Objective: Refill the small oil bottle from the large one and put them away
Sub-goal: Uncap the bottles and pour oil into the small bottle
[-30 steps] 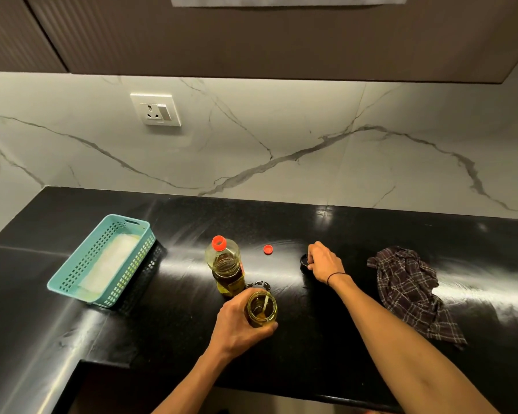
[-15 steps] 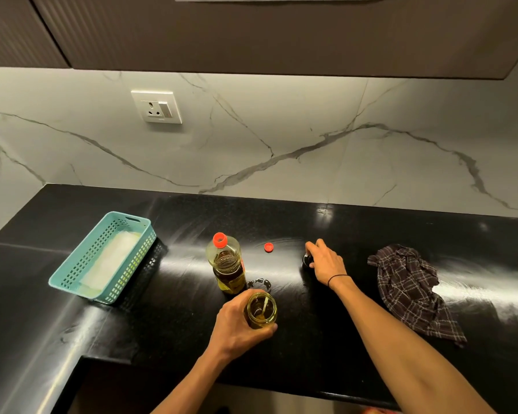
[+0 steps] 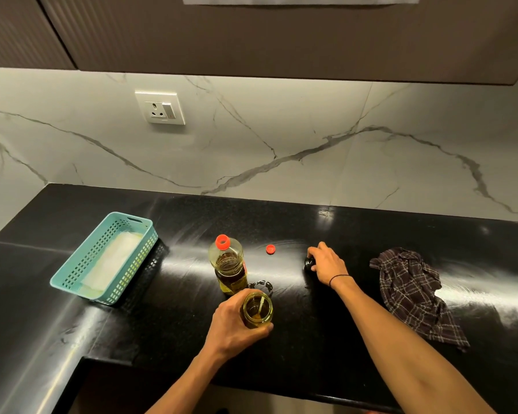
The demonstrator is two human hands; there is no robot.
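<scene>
Fingers [image 3: 237,297] grip one small bottle [image 3: 257,309] — two bottles.

Head cam, fwd-down over counter [image 3: 371,234]

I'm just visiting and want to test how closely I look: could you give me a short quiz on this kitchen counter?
1. True or false: the large oil bottle lies on its side.
2. Which hand grips the small open bottle? A) left hand B) right hand C) neither
3. Fill in: the loose red cap lies on the counter between the large oil bottle and the ____ hand.

Key: 1 false, it stands upright; 2 A; 3 right, whose fingers touch a small dark cap.
</scene>
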